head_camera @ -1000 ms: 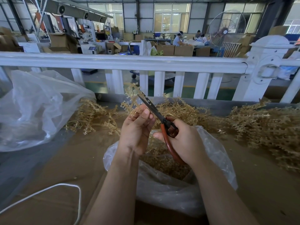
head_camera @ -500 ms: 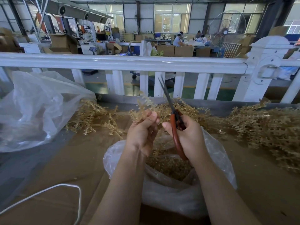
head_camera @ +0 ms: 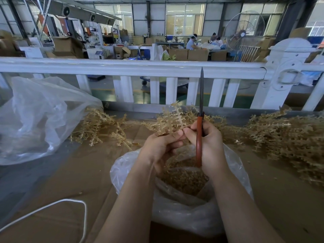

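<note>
My left hand [head_camera: 160,146] grips a tan plastic sprig [head_camera: 172,118] that branches upward above its fingers. My right hand [head_camera: 208,146] holds red-handled scissors [head_camera: 199,135] with the closed blades pointing straight up, the tip in front of the white railing. Its thumb and forefinger touch the sprig's stem beside my left fingers. Both hands hover over a clear plastic bag [head_camera: 175,213] holding small tan cut pieces [head_camera: 184,179].
Heaps of tan sprigs lie at the left [head_camera: 101,127] and right [head_camera: 289,142] on the cardboard-covered table [head_camera: 73,181]. A big clear bag [head_camera: 38,118] sits far left. A white cord [head_camera: 70,202] loops near the front. A white railing [head_camera: 133,69] borders the far edge.
The scissors swung from leaning left to standing upright, and their blades went from open to closed. Both hands shifted slightly right and came together on the sprig.
</note>
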`<action>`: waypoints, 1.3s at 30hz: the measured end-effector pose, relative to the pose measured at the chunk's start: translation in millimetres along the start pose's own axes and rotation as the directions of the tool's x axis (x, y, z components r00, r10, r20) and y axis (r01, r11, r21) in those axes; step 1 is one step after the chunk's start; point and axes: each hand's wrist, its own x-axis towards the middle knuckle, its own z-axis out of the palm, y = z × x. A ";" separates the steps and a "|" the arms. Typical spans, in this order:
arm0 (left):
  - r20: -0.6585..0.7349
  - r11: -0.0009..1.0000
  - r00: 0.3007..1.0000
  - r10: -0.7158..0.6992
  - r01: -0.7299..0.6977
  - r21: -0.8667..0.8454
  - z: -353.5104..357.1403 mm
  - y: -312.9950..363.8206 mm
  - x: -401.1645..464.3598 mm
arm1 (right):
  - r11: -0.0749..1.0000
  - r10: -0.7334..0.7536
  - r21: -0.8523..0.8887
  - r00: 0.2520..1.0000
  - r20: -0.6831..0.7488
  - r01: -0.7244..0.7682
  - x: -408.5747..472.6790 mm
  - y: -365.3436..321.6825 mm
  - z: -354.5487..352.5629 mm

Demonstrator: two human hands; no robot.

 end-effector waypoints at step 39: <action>0.108 0.745 0.866 0.488 -0.478 0.465 -32.1 24.4 -7.8 | 0.863 0.025 -0.494 0.969 0.246 0.103 -3.2 5.5 -5.5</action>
